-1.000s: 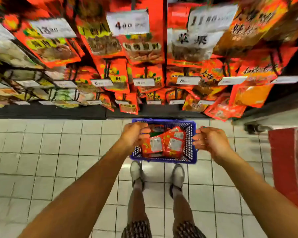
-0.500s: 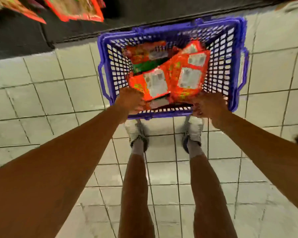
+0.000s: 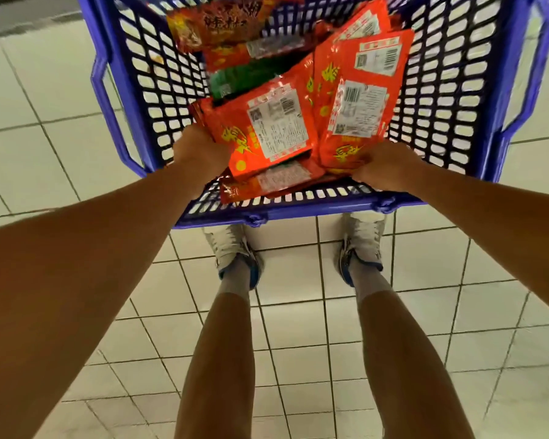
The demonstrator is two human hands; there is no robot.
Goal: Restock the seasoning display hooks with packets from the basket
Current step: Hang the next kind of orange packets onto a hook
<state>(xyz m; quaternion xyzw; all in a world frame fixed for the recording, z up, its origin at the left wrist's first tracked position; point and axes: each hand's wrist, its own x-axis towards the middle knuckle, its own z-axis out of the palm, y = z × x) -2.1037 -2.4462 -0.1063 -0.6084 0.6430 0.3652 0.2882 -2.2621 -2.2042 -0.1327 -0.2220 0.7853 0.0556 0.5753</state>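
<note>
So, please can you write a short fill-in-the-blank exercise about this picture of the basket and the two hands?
1. The basket is ____ in colour.
2. The left hand and right hand both reach ____ the basket.
3. Most packets in the basket are ____.
4. The basket stands on a ____ floor.

Missing words: blue; into; red; tiled

Your arms are bare from the upper edge of view down to each hand, with no sleeve, watch or band showing on the left hand (image 3: 200,150) or the right hand (image 3: 384,167). Your legs are bare too, from the knee area down to the ankles. You wear grey ankle socks (image 3: 235,280) and pale off-white lace-up trainers (image 3: 227,245) with blue trim round the collar and heel; the laces on the right trainer (image 3: 363,237) are white.
</note>
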